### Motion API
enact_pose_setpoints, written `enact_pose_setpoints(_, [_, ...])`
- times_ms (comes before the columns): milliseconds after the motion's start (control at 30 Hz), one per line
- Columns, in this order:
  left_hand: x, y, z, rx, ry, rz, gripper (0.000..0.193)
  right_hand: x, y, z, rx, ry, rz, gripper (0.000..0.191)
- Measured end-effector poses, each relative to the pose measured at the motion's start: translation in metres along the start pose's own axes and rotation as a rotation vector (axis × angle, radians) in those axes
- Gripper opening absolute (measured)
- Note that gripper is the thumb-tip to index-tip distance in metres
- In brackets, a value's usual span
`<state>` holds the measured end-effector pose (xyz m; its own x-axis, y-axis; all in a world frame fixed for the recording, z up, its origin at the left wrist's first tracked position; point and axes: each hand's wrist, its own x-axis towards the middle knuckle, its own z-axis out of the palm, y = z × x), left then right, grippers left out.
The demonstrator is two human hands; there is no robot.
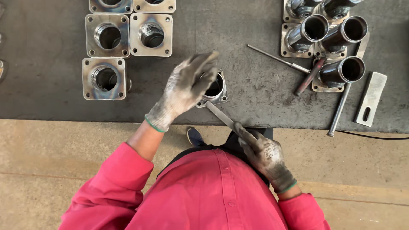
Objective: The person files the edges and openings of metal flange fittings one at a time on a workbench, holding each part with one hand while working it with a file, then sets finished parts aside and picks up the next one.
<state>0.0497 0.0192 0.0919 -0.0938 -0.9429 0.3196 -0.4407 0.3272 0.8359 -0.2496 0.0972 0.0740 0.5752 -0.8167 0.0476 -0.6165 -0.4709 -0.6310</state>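
Left hand (185, 87), gloved, resting over a square steel flange with a short pipe socket (214, 88); fingers (203, 64) spread loosely across the socket's rim, pressing on top rather than closing around it. Flange sitting on the dark bench (255, 93), directly beneath those fingers, near the bench's front edge.

Right hand (263, 154), also gloved, gripping a flat metal file (220, 114); fingers (246, 134) wrapped closed around its near end, index finger lying along the blade. File's far tip touching the flange base just beside the left-hand fingers.

Lying beyond the left-hand fingers, well apart: five more square flanges (128, 36) in a tidy group, bores facing up. Lying beyond the right-hand fingers: a cluster of flanged pipe stubs (328, 38), tilted, open mouths showing. Beside that cluster: a thin rod (277, 58), a red-handled tool (309, 76), a long round bar (339, 108) and a slotted flat plate (371, 99).

Pink shirt sleeves showing below, concrete floor (64, 145) under the bench edge.
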Motion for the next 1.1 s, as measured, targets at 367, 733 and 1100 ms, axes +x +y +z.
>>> enact_pose_setpoints(367, [0.004, -0.03, 0.009, -0.022, -0.204, -0.164, 0.044, 0.015, 0.026, 0.023, -0.112, 0.172, 0.201, 0.046])
enact_pose_setpoints(733, [0.01, 0.016, 0.049, 0.667, -0.434, -0.48, 0.074, 0.015, -0.009, 0.003, -0.203, 0.101, 0.222, 0.046])
enact_pose_setpoints(1100, [0.03, 0.002, 0.028, -0.076, -0.016, -0.115, 0.048, 0.015, -0.014, -0.003, -0.141, 0.015, 0.289, 0.056])
